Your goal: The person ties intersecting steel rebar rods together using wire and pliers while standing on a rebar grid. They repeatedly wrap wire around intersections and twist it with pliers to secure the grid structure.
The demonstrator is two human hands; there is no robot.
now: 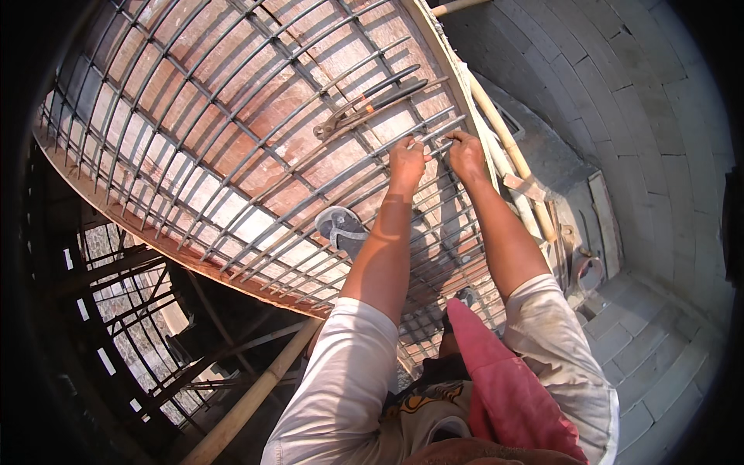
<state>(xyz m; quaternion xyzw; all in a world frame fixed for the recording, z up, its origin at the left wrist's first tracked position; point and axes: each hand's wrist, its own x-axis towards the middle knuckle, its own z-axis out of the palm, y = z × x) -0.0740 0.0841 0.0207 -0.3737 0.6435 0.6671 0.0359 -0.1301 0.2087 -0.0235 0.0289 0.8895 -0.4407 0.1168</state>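
A grid of steel rebar (229,119) lies over wooden formwork boards. Both of my hands are at the rebar ends near the right edge of the formwork. My left hand (408,164) has its fingers curled at a bar; whether they close round it or a thin wire cannot be told. Just to its right, my right hand (467,154) bends its fingertips down at the end of a neighbouring bar. Pincers with black handles (372,107) rest on the bars above my left hand, touched by neither hand.
A sandalled foot (343,229) stands on the grid. Bamboo poles (505,139) run along the right edge, beside a block wall (628,128). Past the formwork's curved left edge (174,256) is a drop with poles and bars below. Another bamboo pole (256,395) slants at the bottom.
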